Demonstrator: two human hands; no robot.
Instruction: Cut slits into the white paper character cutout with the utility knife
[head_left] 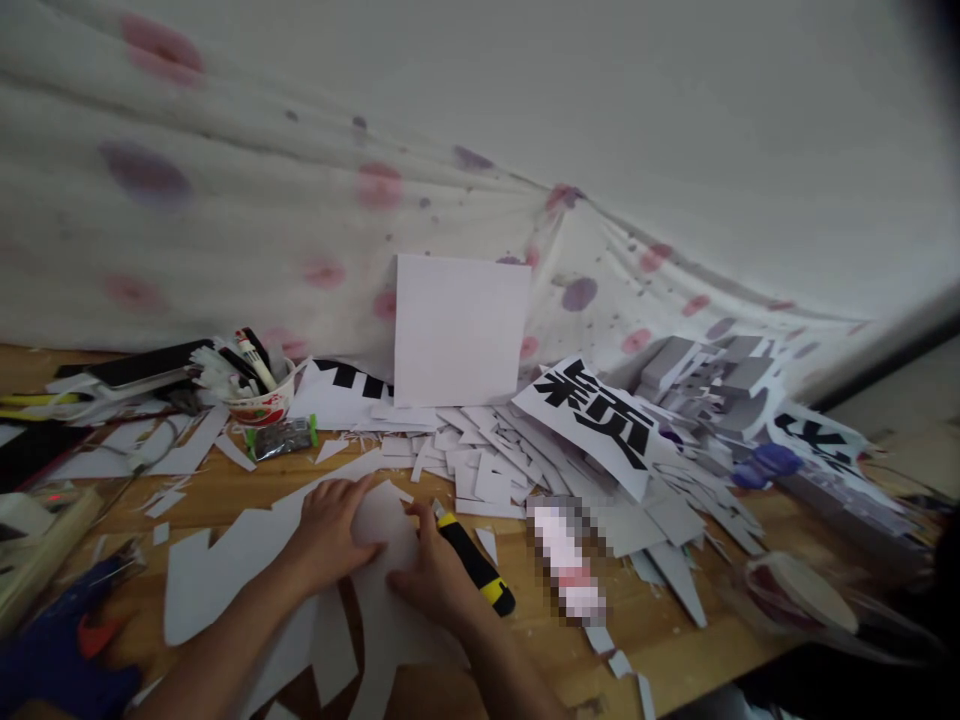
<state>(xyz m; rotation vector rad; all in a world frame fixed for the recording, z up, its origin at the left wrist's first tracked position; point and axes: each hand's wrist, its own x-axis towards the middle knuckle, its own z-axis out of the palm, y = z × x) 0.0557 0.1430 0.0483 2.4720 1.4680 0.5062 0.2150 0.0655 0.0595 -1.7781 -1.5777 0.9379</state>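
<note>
A white cut-out piece of sheet (386,540) with curved edges lies between my two hands, low in the middle of the head view. My left hand (330,535) grips its left side, the thumb lying on top of it. On the opposite edge, my right hand (431,575) holds the same piece between thumb and fingers. A black and yellow utility knife (476,560) lies just right of my right hand; whether the fingers touch it I cannot tell. More white sheet offcuts (210,570) spread beneath and left of my left arm.
A blue glue gun (75,630) lies at the lower left. A cup of pens (259,405) stands behind. A square white board (461,330) leans on the curtain. Strips, a printed character sheet (592,420) and a tape roll (802,590) crowd the right.
</note>
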